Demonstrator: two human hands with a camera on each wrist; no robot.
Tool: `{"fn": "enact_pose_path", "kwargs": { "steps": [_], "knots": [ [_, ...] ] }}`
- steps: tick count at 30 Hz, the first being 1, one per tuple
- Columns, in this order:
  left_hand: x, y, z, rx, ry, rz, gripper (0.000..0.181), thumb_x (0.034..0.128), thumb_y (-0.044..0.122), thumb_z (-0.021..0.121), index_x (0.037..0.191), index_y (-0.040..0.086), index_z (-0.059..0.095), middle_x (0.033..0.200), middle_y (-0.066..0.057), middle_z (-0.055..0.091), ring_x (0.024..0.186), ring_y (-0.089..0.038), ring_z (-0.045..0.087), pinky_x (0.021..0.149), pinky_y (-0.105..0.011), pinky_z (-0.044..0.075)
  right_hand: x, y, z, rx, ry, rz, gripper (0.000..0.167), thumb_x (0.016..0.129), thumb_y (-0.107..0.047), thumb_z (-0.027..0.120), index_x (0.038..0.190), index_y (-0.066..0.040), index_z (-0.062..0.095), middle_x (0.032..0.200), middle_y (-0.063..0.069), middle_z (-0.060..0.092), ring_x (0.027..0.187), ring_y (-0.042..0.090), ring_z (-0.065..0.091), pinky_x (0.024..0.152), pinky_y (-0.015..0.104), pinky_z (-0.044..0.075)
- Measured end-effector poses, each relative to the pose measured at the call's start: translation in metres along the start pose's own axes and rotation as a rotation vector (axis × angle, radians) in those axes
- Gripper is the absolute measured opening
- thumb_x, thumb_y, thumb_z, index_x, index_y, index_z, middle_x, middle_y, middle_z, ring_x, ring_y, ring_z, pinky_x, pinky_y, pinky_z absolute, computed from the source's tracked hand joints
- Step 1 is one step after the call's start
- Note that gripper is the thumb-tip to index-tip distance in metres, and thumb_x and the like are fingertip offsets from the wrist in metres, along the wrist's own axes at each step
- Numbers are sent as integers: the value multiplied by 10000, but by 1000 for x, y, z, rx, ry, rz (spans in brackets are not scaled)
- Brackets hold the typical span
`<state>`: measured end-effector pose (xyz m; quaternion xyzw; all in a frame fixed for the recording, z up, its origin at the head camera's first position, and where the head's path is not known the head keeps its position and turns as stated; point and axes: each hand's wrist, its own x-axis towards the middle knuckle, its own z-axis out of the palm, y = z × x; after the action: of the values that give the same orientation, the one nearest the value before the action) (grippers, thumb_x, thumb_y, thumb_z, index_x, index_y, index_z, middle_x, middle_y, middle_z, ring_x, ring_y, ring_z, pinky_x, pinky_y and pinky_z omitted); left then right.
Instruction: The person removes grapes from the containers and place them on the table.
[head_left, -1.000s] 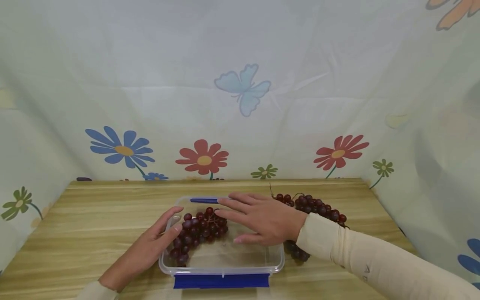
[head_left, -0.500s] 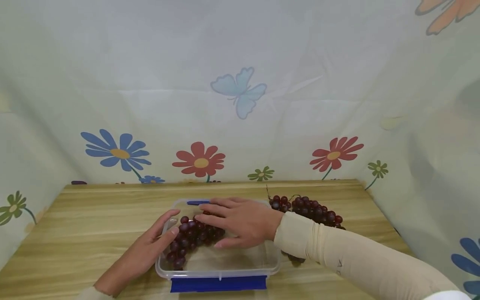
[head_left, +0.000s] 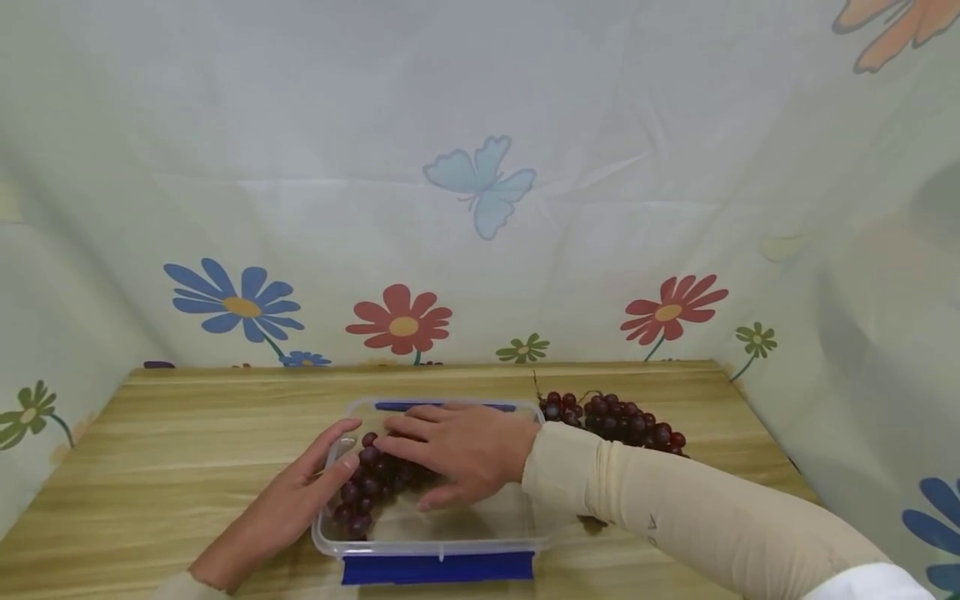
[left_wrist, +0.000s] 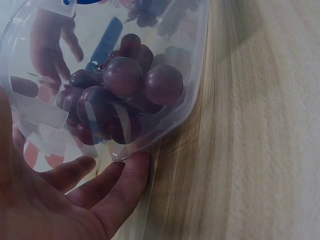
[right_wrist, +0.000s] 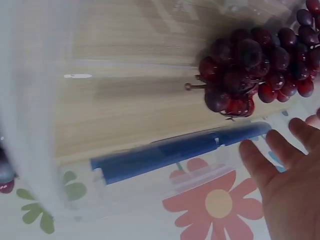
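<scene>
A clear plastic food container (head_left: 420, 548) with blue clips stands on the table, a bunch of dark red grapes (head_left: 360, 500) along its left side. My left hand (head_left: 281, 504) rests against the container's left wall; in the left wrist view its fingertips touch the outside near the base. Spread flat over the container, my right hand (head_left: 468, 450) covers part of the bunch. The right wrist view shows its fingers (right_wrist: 255, 160) nearly straight, next to the grapes (right_wrist: 235, 75). Whether they touch the grapes I cannot tell.
More grapes (head_left: 630, 423) lie on the wooden table (head_left: 187, 450) to the right of the container, partly hidden behind my right sleeve (head_left: 675, 508). A flower-printed cloth (head_left: 315, 208) closes off the back and both sides.
My right hand has moved left across the container and now covers more of the grapes inside. The left hand stays at the left wall. The head view has shifted slightly.
</scene>
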<state>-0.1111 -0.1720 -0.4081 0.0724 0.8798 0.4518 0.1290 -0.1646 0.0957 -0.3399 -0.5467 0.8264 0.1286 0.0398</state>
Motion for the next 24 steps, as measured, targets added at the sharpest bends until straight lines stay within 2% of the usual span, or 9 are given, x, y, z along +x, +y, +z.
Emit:
{"fn": "enact_pose_path", "kwargs": {
  "steps": [8,13,20,24],
  "knots": [
    [1,-1,0,-7,-8,-11,556,1082,585,421,1598,438,275,1721,-201,252,1498,-539,382,1118,-735,410,19,-6,-2,29,-49,4,899,982,-673,554,1676,-254,167,1714,-39,298,1586,174,319,1243,397,413],
    [1,-1,0,-7,-14,-18,587,1069,621,418,1604,438,263,1730,-186,234,1519,-529,352,1130,-739,395,28,-13,0,1,-73,43,931,970,-706,540,1680,-261,134,1713,-67,282,1585,148,313,1260,360,383],
    [0,1,1,-15,-2,-18,604,1054,642,435,1598,434,276,1714,-183,277,1476,-501,439,1109,-685,460,42,-18,5,16,-91,72,937,973,-682,560,1684,-315,73,1720,-72,273,1573,151,339,1225,416,435],
    [0,3,1,-25,-3,-14,608,1053,641,441,1598,425,283,1712,-195,276,1469,-505,446,1092,-667,485,46,-18,12,16,-91,69,909,984,-651,573,1682,-295,113,1674,-58,349,1531,150,398,1187,347,474]
  ]
}}
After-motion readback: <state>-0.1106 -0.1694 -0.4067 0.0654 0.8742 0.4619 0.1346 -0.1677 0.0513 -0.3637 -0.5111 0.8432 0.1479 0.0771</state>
